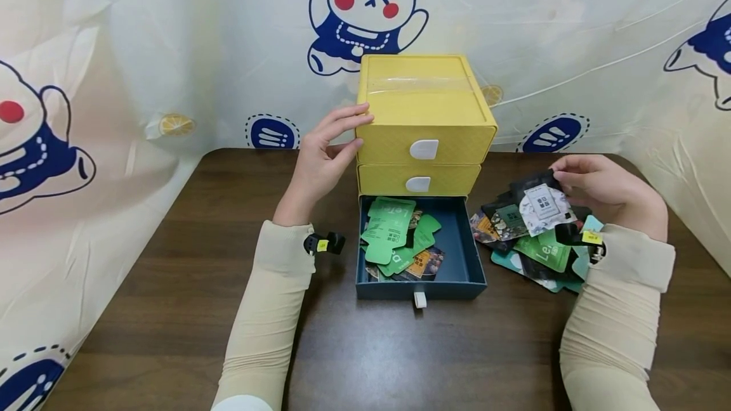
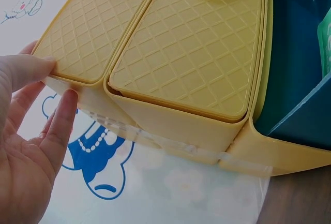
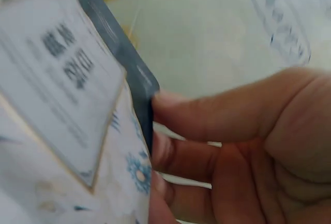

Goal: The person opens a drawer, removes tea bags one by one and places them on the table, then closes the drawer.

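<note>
My right hand (image 1: 605, 186) pinches the top corner of a black sachet (image 1: 544, 205) with a white floral front and a printed label. In the right wrist view the thumb and fingers hold the edge of that sachet (image 3: 57, 74). Under and beside it lies a pile of green, black and teal sachets (image 1: 545, 252). My left hand (image 1: 322, 160) touches the upper left side of the yellow drawer cabinet (image 1: 419, 94), its fingers fairly straight. The dark blue bottom drawer (image 1: 459, 240) is pulled out, with green sachets (image 1: 391, 224) and an orange-and-black one (image 1: 425, 263) inside.
Two yellow drawers above are closed, each with a white tab (image 1: 424, 149). A white pull tab (image 1: 420, 300) hangs at the bottom drawer's front. The brown wooden table (image 1: 388, 360) meets a patterned curtain (image 1: 257, 37) behind and at both sides.
</note>
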The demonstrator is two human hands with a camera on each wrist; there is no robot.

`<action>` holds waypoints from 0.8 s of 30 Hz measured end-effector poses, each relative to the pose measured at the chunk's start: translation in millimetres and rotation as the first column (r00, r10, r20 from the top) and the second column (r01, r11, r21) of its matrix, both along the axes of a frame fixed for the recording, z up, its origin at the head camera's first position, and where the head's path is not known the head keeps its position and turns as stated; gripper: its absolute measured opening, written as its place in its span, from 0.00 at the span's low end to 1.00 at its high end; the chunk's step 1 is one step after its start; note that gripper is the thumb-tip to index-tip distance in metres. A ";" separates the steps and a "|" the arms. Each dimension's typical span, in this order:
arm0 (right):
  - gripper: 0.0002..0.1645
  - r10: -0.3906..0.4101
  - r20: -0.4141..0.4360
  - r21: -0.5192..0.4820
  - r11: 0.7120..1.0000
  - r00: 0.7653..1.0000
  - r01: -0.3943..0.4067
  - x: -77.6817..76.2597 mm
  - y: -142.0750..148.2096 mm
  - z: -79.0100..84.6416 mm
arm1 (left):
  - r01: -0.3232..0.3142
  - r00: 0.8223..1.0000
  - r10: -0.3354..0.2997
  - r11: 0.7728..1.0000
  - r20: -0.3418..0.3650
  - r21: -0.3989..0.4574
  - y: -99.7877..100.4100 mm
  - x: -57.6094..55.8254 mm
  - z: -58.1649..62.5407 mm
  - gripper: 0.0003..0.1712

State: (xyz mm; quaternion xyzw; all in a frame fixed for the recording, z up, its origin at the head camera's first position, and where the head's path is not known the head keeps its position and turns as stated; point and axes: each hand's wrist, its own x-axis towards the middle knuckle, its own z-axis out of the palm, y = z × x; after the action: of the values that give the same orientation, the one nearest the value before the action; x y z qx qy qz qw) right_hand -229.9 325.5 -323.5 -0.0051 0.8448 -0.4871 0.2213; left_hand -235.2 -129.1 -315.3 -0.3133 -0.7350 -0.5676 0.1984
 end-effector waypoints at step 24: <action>0.29 -0.165 0.032 0.185 0.970 0.986 0.157 -5.7 33.6 -24.0 | 0.005 1.000 -0.005 1.000 0.011 0.006 0.5 0.1 0.4 0.19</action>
State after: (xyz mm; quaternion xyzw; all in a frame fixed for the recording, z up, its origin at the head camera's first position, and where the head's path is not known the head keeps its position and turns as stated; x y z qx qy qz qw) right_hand -235.6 359.0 -347.5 0.0952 0.8778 -0.4244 0.2006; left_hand -235.1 -128.6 -314.8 -0.3116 -0.7335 -0.5721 0.1941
